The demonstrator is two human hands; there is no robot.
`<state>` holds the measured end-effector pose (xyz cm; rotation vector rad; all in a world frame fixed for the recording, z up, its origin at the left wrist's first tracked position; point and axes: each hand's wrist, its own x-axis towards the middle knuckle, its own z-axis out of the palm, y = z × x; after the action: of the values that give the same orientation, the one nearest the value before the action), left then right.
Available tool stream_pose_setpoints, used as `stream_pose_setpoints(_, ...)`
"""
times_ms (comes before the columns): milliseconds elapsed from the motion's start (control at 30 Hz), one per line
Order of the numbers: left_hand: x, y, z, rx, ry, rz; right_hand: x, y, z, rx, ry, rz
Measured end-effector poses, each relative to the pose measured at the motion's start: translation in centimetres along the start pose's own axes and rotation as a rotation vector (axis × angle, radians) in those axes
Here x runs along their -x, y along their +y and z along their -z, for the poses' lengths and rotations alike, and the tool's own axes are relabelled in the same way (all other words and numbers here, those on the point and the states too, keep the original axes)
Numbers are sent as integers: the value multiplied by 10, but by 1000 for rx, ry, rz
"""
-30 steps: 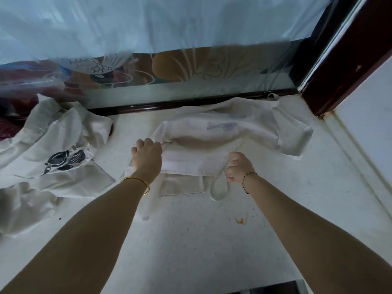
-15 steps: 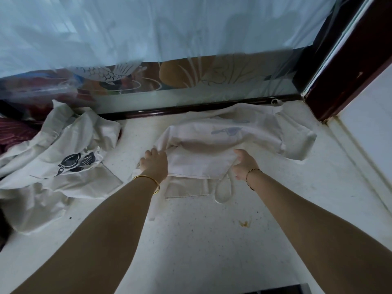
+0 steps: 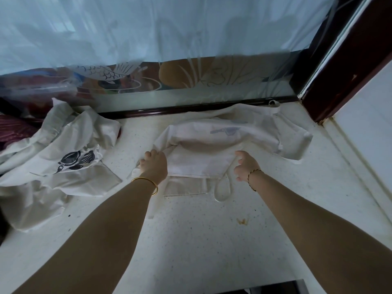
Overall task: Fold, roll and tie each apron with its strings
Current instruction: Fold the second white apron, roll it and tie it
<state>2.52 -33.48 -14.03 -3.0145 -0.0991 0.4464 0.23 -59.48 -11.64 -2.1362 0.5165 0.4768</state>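
Apron (image 3: 201, 158) of cream cloth w/ faint grey print lies half-folded on white speckled floor (image 3: 201, 240), just in front of dark wooden door sill (image 3: 148, 112). L hand (image 3: 153, 166): fingers curled, gripping its left fold edge. R hand (image 3: 246, 165) at right edge, fingers loosely curled; can't tell if holding cloth. Cream string loop (image 3: 222, 189) trails on side away from sill. Second apron (image 3: 70, 162), crumpled cream w/ black print, lies further left along sill.

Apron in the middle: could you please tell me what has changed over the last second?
The right hand has opened its grip on the apron's right edge, fingers now spread. The left hand still grips the left edge; the second apron lies unchanged.
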Motion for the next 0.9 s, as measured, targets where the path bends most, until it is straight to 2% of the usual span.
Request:
stream_pose_setpoints(167, 6, 1, -14, -45, -108, -179, 1, 4, -5, 22, -17, -14)
stream_pose_setpoints(233, 7, 1, -15, -12, -126, -188, 1, 6, -7, 28, -30, -20)
stream_pose_setpoints(367, 10, 1, 0, 103, 13, -188, 3, 13, -5, 29, -27, -38)
stream_pose_setpoints(500, 12, 9, 40, 438, 206, -148, 7, 9, 3, 23, 40, -22)
stream_pose_setpoints(567, 13, 15, 69, 530, 281, -172, 11, 0, 10, 57, 108, 29)
stream_pose_setpoints(733, 22, 17, 145, 688, 428, -352, 17, -26, 29, 62, 251, 154)
stream_pose_setpoints(900, 51, 6, 206, 789, 417, -543, 16, -56, 50, 34, 319, 200)
